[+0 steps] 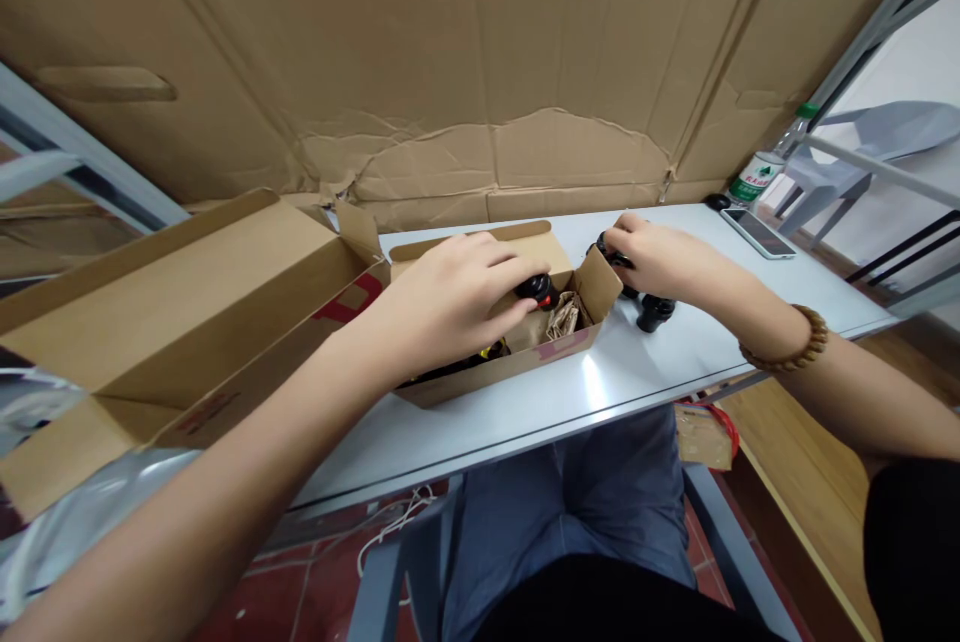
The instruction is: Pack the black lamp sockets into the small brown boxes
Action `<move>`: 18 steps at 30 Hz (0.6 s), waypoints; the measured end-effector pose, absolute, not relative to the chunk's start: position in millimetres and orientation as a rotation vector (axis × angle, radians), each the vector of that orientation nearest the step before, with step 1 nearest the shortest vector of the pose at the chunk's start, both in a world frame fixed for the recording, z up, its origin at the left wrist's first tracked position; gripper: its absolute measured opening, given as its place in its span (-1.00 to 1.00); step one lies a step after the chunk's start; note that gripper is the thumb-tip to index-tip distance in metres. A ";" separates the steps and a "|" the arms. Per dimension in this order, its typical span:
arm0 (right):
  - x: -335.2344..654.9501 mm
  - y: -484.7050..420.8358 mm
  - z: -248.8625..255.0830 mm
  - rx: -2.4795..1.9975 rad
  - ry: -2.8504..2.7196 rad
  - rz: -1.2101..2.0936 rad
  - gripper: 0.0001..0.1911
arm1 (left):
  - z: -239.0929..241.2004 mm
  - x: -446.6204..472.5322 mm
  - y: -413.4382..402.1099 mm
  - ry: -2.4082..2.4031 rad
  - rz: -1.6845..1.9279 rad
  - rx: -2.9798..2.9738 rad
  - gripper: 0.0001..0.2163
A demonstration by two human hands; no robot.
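My left hand [465, 294] reaches over a small open cardboard box [517, 362]. Its thumb and fingers are closed round a black round-ended piece with a red mark [538, 290], whose kind I cannot make out. Crumpled brown paper [566, 316] lies inside at the right end, and a dark item with a yellow patch [495, 350] shows below the hand. Just beyond the box's right flap, my right hand [649, 257] has its fingers curled on a black object [616, 256], partly hidden by the hand. Close by on the table rests a black knobbed piece [655, 312].
A larger open cardboard box [225, 322] stands at the left. On the white table [720, 322], a phone [757, 233] lies at the far right, near a green-capped bottle [761, 172] and a small black item [718, 202]. A cardboard sheet [480, 52] walls off the back.
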State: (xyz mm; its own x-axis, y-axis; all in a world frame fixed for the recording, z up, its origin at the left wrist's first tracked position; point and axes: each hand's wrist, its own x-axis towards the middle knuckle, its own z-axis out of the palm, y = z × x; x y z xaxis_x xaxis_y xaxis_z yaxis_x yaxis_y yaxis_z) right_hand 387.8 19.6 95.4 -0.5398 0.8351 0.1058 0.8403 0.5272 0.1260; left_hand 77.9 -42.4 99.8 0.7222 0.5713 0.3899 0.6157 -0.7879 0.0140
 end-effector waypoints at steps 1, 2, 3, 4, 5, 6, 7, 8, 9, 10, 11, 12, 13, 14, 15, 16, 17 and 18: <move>388.4 12.0 102.0 -1.411 -2.633 -0.285 -0.80 | 100.7 79.2 -43.3 -0.976 -0.661 -2.777 -0.73; 388.0 3.1 109.0 -1.300 -2.547 -0.288 -0.76 | 101.7 81.2 -44.6 -0.995 -0.744 -2.748 -0.73; 386.6 -6.5 115.6 -1.180 -2.473 -0.265 -0.74 | 102.7 83.9 -46.1 -1.023 -0.831 -2.716 -0.73; 384.0 -16.1 120.9 -1.063 -2.437 -0.223 -0.72 | 103.6 87.5 -47.9 -1.056 -0.923 -2.683 -0.75; 380.5 -25.0 124.5 -0.953 -2.446 -0.169 -0.69 | 104.2 91.8 -49.9 -1.096 -1.015 -2.647 -0.76; 376.3 -32.6 125.9 -0.865 -2.467 -0.122 -0.62 | 104.5 96.8 -51.8 -1.127 -1.121 -2.605 -0.77; 371.8 -38.3 125.2 -0.809 -2.476 -0.097 -0.55 | 104.2 102.2 -53.7 -1.147 -1.228 -2.568 -0.77; 367.4 -41.9 122.9 -0.772 -2.470 -0.090 -0.50 | 103.3 107.8 -55.3 -1.160 -1.323 -2.547 -0.76; 363.6 -43.3 119.4 -0.754 -2.443 -0.101 -0.49 | 101.7 113.4 -56.7 -1.169 -1.408 -2.541 -0.77; 360.7 -42.9 115.5 -0.740 -2.414 -0.118 -0.52 | 99.8 118.5 -57.6 -1.178 -1.481 -2.553 -0.79; 358.9 -41.2 111.9 -0.718 -2.395 -0.128 -0.56 | 97.8 122.8 -58.1 -1.181 -1.544 -2.582 -0.80; 358.4 -38.9 109.2 -0.689 -2.391 -0.128 -0.62 | 96.0 125.9 -58.2 -1.177 -1.603 -2.623 -0.80; 359.4 -36.5 107.8 -0.665 -2.404 -0.119 -0.67 | 94.9 127.5 -57.8 -1.165 -1.654 -2.672 -0.80; 361.9 -34.4 107.8 -0.657 -2.428 -0.102 -0.69 | 94.6 127.2 -57.1 -1.148 -1.692 -2.726 -0.81; 366.2 -32.8 109.3 -0.668 -2.451 -0.088 -0.70 | 95.4 124.6 -56.0 -1.135 -1.708 -2.777 -0.82; 372.1 -31.8 112.0 -0.704 -2.465 -0.078 -0.69 | 97.3 119.7 -54.7 -1.134 -1.686 -2.827 -0.85; 379.7 -31.0 115.6 -0.766 -2.470 -0.074 -0.67 | 100.0 112.5 -53.1 -1.152 -1.615 -2.877 -0.87; 388.6 -30.2 119.5 -0.842 -2.472 -0.071 -0.64 | 103.1 103.2 -51.5 -1.196 -1.475 -2.913 -0.88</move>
